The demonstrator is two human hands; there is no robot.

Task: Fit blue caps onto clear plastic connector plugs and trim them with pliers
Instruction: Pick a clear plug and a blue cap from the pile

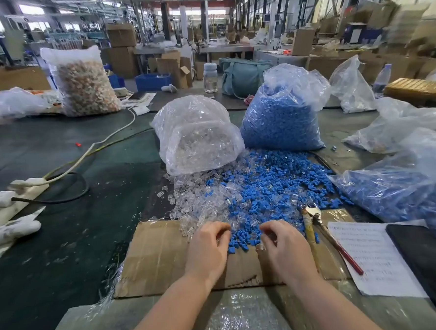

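Observation:
Loose clear plugs (196,204) and blue caps (264,195) lie spilled in one heap across the mat and onto a cardboard sheet (156,258). My left hand (209,244) sits at the heap's near edge with its fingers curled down among clear plugs; whether it holds one is hidden. My right hand (283,242) is beside it, fingers curled, pinching a clear plug (261,247) at its fingertips. Pliers (314,217) with a red and a yellow handle lie just right of my right hand, untouched.
Behind the heap stand a bag of clear plugs (197,135) and a bag of blue caps (280,117). A bag of blue parts (404,186), a paper sheet (370,255) and a phone (427,261) lie right. White gloves (6,223) and a power strip (29,182) lie left.

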